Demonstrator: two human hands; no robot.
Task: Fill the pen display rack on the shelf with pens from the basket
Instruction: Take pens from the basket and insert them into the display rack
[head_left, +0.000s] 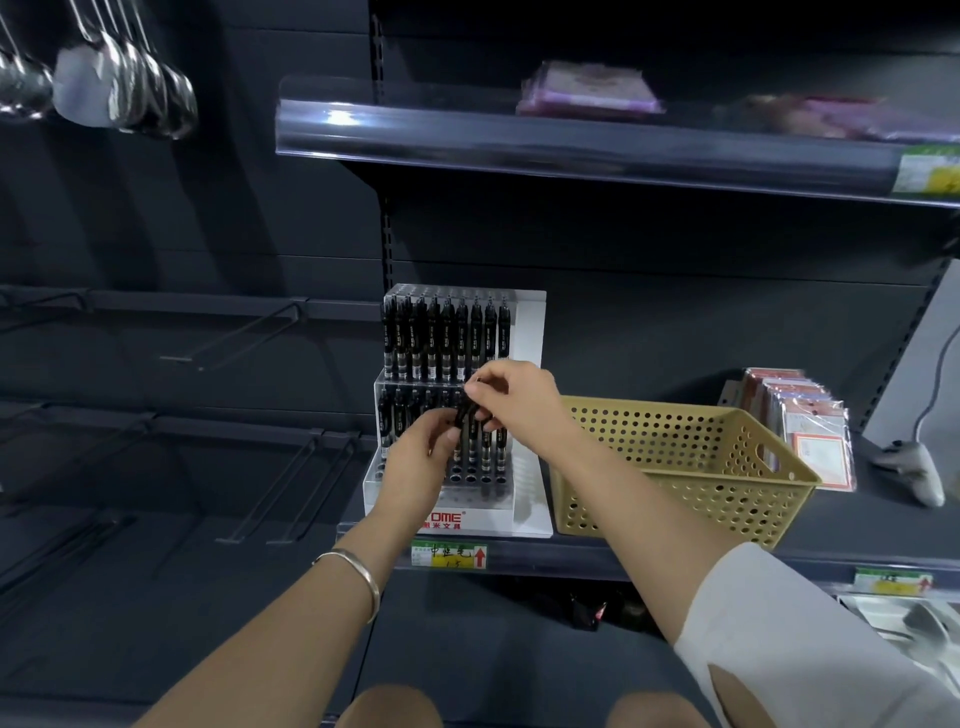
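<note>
1. A dark shop shelf is seen from above, with a clear tiered pen display rack standing on it and a tan perforated basket just beside the rack on its right.
2. Both of a person's hands are raised in front of the rack's middle tier, close together.
3. A small bunch of black held pens is pinched in the curled fingers of the right grip.
4. The lower end of the bunch is met by the thumb and fingertips of the left grip, which appear closed on it; how many pens are held cannot be told.
5. The bunch's long axis is roughly upright, matching the pens already standing in the rack.
6. The back tier is shown full, and pens are seen in the middle tier behind the hands.
7. Empty holes are seen in the front tier, directly below the bunch and nearer to the left grip.
8. A short, straight lowering of one pen, tip down, is judged to be called for next.
</note>
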